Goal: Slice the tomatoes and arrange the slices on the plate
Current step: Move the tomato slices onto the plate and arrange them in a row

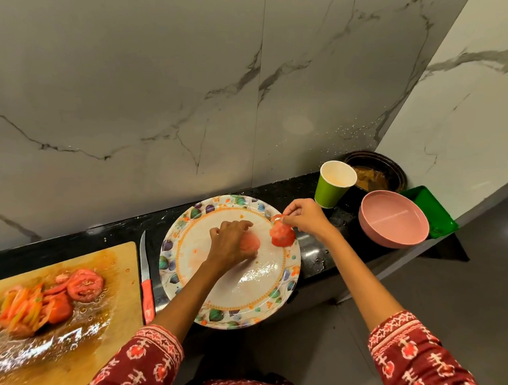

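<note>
Red patterned sleeves (pixel 432 369) fill the bottom edge, and from them both forearms reach up over the plate (pixel 211 302). The right hand (pixel 306 217) pinches a tomato slice (pixel 282 234) between thumb and fingertips at the slice's upper edge, the other fingers curled; the slice hangs below and to the left of that grip, its flat cut face turned towards the camera, its long axis running roughly up and down, its lower edge at the plate's right rim. The left hand (pixel 232 244) lies over the plate's middle, fingers bent around a paler tomato piece (pixel 251 241) that shows just right of the knuckles; whether it is lifted or resting on the plate cannot be told. The plate is round and glossy, white in the centre with an orange dotted ring and a border of coloured leaves, and it overhangs the front edge of the dark speckled table (pixel 317 254). Just left of it lies a knife (pixel 146 278), red handle near, narrow blade pointing away. Further left is a wet wooden cutting board (pixel 91 345) carrying round tomato slices (pixel 84 285) and a blurred heap of cut pieces (pixel 29 310). Right of the plate stand a green paper cup (pixel 332 186), a pink bowl (pixel 392 220), a dark bowl (pixel 377 172) and a green tray (pixel 431 210), against a veined marble wall (pixel 164 84).
</note>
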A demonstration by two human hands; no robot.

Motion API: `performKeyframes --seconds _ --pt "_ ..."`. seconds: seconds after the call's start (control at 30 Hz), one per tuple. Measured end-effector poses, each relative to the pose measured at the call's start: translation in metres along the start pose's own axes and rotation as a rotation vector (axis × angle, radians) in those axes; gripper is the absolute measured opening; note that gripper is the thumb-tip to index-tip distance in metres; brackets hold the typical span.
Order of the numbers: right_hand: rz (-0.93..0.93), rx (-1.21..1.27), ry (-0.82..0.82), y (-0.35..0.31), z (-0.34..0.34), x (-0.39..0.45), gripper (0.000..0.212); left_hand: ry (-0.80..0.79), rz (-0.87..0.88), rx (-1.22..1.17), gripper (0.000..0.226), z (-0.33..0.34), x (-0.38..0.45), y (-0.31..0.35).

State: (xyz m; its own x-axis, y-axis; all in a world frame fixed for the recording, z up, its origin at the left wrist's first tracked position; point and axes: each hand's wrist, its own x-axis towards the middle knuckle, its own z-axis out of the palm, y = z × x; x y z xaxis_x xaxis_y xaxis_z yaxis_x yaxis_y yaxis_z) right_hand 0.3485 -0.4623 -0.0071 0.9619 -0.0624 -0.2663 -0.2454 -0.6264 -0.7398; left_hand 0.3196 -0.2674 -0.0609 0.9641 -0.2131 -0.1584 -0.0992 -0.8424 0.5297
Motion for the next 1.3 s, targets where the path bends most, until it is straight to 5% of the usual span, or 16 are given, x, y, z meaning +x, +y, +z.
performKeyframes --seconds 0.2,0.53,1.0,1.3 --pt "0.101 -0.234 0.142 0.016 0.020 -0.012 0.013 -0.006 0.019 -0.009 0.064 0.002 0.002 0.004" --pt "0.036 -0.189 0.228 0.013 0.016 -0.009 0.007 0.028 0.001 -0.026 0.066 -0.002 -0.003 -0.007" --pt "-0.144 -0.450 -0.150 -0.023 0.083 -0.010 0.026 0.028 -0.028 -0.012 0.072 -0.022 -0.018 -0.041" --pt "-0.148 -0.403 -0.067 -0.022 0.085 -0.012 0.011 0.028 -0.019 -0.070 0.066 -0.018 -0.015 -0.040"
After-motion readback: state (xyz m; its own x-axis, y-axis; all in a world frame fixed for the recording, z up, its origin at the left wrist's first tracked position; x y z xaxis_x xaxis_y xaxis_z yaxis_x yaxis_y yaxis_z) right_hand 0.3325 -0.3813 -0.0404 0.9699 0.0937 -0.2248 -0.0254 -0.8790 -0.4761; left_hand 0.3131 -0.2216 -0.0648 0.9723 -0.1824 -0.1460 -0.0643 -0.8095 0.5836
